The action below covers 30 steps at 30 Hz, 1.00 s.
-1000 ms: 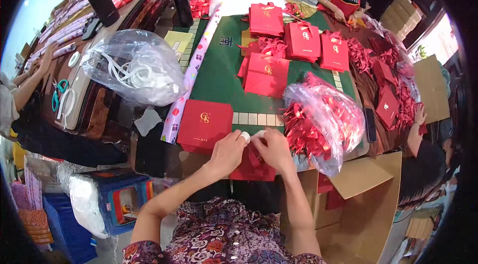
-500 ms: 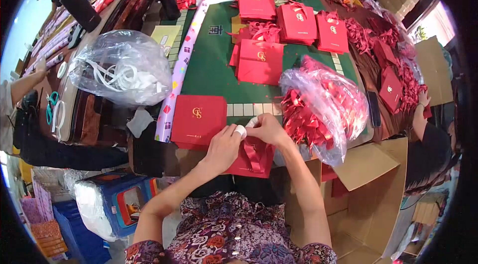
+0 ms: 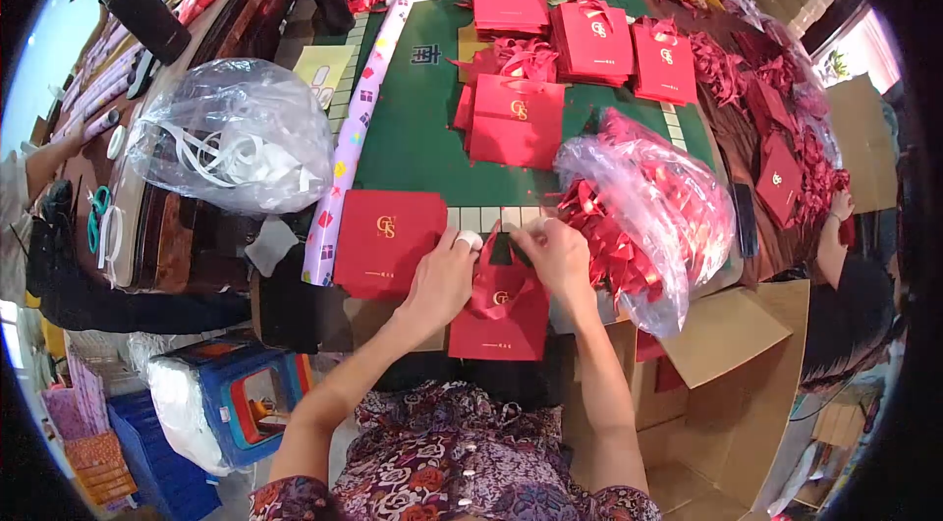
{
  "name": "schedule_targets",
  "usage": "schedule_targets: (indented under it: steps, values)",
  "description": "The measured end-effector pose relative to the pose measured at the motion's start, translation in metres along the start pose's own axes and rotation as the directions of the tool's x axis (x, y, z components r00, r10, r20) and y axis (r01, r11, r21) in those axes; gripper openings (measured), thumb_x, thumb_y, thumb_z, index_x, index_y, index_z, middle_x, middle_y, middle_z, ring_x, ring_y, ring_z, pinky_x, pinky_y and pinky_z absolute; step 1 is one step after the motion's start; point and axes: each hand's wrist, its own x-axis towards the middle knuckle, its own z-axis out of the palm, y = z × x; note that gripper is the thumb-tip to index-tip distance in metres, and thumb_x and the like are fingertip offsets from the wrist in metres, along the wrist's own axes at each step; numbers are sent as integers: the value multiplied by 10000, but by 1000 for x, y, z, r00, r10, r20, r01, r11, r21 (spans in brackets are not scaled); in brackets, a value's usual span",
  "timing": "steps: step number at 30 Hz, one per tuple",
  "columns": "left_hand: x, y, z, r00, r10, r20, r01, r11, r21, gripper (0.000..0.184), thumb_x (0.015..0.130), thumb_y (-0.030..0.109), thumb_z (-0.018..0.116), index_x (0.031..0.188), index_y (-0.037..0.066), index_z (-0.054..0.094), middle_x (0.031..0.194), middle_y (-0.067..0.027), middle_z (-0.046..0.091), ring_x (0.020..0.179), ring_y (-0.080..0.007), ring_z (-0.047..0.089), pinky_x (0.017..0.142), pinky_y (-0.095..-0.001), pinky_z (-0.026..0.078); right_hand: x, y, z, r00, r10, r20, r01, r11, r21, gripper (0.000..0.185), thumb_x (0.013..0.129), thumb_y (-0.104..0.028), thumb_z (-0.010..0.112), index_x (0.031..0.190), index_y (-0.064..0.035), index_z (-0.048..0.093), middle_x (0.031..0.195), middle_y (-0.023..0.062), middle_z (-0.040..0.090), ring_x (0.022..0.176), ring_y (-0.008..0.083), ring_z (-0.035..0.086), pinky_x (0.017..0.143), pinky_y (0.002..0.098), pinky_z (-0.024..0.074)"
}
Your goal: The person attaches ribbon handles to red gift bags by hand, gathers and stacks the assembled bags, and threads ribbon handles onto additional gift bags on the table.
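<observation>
In front of me at the table edge is a small red paper bag (image 3: 499, 332) with gold lettering and red ribbon (image 3: 490, 248) at its top. My left hand (image 3: 444, 277), a white wrap on one finger, is closed at the ribbon's left side. My right hand (image 3: 558, 261) pinches at the ribbon's right side, above the bag's upper edge; its fingertips partly hide what they hold. Left of the bag lies a stack of flat red bags (image 3: 388, 251) without visible ribbons. A clear plastic sack of red ribbons (image 3: 638, 217) sits beside my right hand.
Finished-looking red bags with ribbons (image 3: 518, 123) stand in piles on the green mat (image 3: 403, 153). A clear sack with white ribbon (image 3: 236, 133) and a patterned roll (image 3: 356, 143) lie left. An open cardboard box (image 3: 732, 393) stands at my right. Other people work around the table.
My hands have moved apart, the right one to the right. The ribbon now stands up between them, and the bag's front with its gold lettering shows more.
</observation>
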Motion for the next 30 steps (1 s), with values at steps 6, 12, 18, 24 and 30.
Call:
schedule_targets:
  steps: [6,12,18,24,30]
  values:
    - [33,-1,24,999,26,-29,-22,994,108,222,878,128,661,990,-44,577,975,-233,606,871,-426,619,755,-497,516,-3,9,19,982,-189,5,188,975,-117,237,754,-254,792,792,-49,680,765,157,675,718,344,679,647,445,535]
    - [41,-13,49,997,-46,-58,57,975,216,268,814,180,738,918,-24,598,871,-204,647,876,-380,649,748,-481,530,-1,18,22,1000,-15,22,14,999,42,161,846,-167,716,836,-15,662,800,183,687,722,326,688,655,415,542]
    - [24,-18,52,976,-92,-195,30,954,-298,218,831,101,744,977,-13,631,806,-111,693,708,-229,674,661,-348,532,-1,15,17,999,40,9,-38,813,581,168,938,-127,639,950,29,701,844,119,726,783,162,685,717,314,535]
    - [19,-5,41,979,-145,-141,75,908,-412,215,832,85,738,1027,32,665,843,-96,713,758,-180,685,696,-318,536,-1,11,12,985,36,169,-136,768,626,197,932,-127,653,1015,42,711,894,90,735,819,102,650,738,283,526]
    - [17,3,29,985,-12,-170,-52,928,-369,203,877,146,689,1033,26,638,827,-105,690,855,-268,659,713,-375,511,0,5,-4,990,-32,135,-58,790,611,186,953,-141,643,1007,25,708,860,38,707,766,75,603,684,273,499]
